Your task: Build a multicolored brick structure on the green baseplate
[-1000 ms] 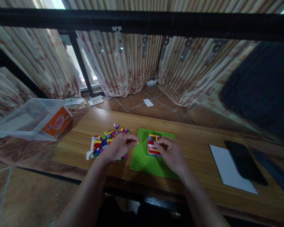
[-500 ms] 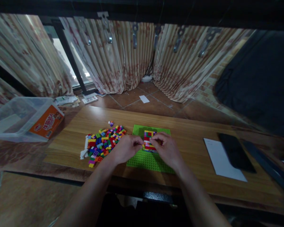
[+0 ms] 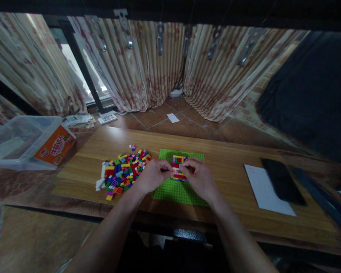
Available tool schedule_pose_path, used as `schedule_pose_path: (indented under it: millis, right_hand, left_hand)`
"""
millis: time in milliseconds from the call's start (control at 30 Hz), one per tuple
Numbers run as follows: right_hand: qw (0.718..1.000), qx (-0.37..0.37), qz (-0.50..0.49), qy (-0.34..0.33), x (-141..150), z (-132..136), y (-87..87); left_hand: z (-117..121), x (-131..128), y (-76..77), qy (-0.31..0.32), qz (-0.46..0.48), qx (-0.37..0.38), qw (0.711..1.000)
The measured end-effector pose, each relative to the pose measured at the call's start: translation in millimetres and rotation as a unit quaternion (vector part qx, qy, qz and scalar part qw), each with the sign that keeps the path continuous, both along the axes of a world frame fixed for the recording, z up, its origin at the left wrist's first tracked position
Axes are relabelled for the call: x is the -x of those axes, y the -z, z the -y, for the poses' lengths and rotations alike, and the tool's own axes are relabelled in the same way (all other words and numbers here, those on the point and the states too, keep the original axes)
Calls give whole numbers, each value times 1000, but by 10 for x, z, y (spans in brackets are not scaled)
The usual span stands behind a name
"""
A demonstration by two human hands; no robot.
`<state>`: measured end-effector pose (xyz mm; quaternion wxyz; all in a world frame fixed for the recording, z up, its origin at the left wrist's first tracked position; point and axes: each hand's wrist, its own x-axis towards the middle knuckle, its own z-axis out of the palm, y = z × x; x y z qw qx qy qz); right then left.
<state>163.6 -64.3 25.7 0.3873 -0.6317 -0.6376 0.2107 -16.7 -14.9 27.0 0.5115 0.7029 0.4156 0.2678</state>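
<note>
A green studded baseplate [image 3: 176,193] lies on the wooden table, bearing a small block structure [image 3: 179,160] of red, yellow, white and other colours. My left hand [image 3: 155,175] is at the structure's left side, thumb and forefinger pinched together near its edge. From the right, my right hand [image 3: 198,175] reaches over the structure with its fingers pinched at a whitish row. Whatever sits between the fingertips of either hand is too small to make out. Left of the baseplate spreads a pile of loose toy bricks [image 3: 126,170] in many colours.
A clear plastic bin [image 3: 25,148] with an orange label stands at the far left. On the right lie a white sheet [image 3: 261,185] and a black phone-like slab [image 3: 282,182]. Papers [image 3: 79,120] rest beyond the table's left end. Striped curtains [image 3: 147,68] hang behind.
My left hand has shifted slightly right, its fingertips closer to the structure. The right hand stays nearly in place over the blocks. The whole view has moved a little.
</note>
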Motion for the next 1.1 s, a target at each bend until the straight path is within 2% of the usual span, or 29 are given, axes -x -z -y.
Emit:
schedule_pose_path:
  millis: [100, 333, 533, 633, 733, 800, 867, 967, 1100]
  right_hand:
    - [1000, -4, 8, -1, 4, -7, 13]
    - [1000, -13, 16, 10, 31, -20, 33]
    - [1000, -12, 13, 11, 41, 7, 30]
    - [1000, -11, 4, 4, 20, 17, 40]
    - [1000, -4, -7, -2, -1, 22, 54]
    - [1000, 2, -14, -9, -11, 23, 62]
    - [1000, 7, -16, -13, -19, 23, 68]
    - [1000, 11, -10, -12, -25, 23, 75]
    - [1000, 1, -3, -9, -26, 24, 82]
  left_hand:
    - [-2, -19, 11, -13, 22, 36, 999]
    - [-21, -21, 10, -23, 6, 64, 998]
    - [29, -7, 28, -18, -2, 21, 1000]
    - [-28, 80, 10, -10, -8, -5, 1000]
    - [-183, 280, -37, -78, -31, -62, 995]
    - [-293, 440, -77, -172, -103, -114, 973]
    - [-365, 571, -110, -200, -194, -155, 948]
    - [-377, 636, -120, -154, -276, -185, 931]
    - [-298, 504, -80, -60, -289, -237, 926]
